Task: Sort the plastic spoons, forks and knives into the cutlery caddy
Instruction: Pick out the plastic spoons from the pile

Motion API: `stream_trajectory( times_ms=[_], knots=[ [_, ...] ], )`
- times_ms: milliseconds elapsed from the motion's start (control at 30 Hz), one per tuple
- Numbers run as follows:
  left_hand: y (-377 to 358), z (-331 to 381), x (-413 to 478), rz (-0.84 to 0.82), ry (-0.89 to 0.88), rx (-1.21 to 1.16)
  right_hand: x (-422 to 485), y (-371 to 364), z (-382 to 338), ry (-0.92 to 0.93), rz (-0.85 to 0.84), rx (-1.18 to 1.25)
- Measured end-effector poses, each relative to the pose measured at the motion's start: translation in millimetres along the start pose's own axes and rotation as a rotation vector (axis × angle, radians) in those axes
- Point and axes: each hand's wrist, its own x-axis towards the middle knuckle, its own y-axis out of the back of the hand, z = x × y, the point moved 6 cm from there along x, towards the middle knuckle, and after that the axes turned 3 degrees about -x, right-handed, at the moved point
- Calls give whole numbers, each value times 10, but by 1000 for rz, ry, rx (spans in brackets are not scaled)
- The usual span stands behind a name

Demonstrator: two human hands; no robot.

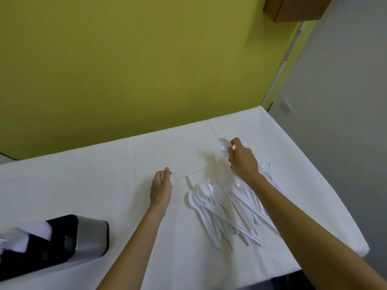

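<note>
A heap of white plastic spoons, forks and knives (226, 208) lies on the white tablecloth (94, 181), right of centre. My right hand (243, 159) is above the heap's far end and pinches a white spoon (223, 144) whose bowl points up and left. My left hand (161, 188), left of the heap, pinches one end of another white utensil (188, 174) that lies toward the heap; its type is unclear. The black and steel cutlery caddy (62, 239) stands at the lower left with several white pieces in it.
A yellow-green wall rises behind the table. The table's right edge (326, 185) drops off beside a grey wall with a socket (285, 107). A brown wooden box (297, 8) hangs at the top right.
</note>
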Motion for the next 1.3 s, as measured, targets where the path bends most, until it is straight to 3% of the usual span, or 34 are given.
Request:
stream_trajectory(
  times_ms=[100,233,500,800,967,1100,1167,1233,1300],
  knots=[
    [46,-115,-37,12,91,-113,-69,32,-169,134,-15,46],
    [199,-199,-77,37,84,-127,-106,-190,-499,323,-212,167],
    [579,-507,-183,128,163,-333,-208,-950,-1019,539,-638,-230],
    [834,-550,-267,157,143,-413,-230,-984,-1318,821,-391,-595],
    [774,-234,-290,19,21,-432,-317,-663,-1362,642,-427,-261],
    [690,115,-349,-82,-95,-413,-450,-401,-1220,392,-455,205],
    [639,245,-373,-126,-135,-372,-540,-335,-1103,298,-446,252],
    [584,322,-375,-158,-152,-321,-674,-355,-980,179,-548,331],
    [524,360,-366,-172,-158,-262,-829,-409,-891,37,-697,587]
  ],
)
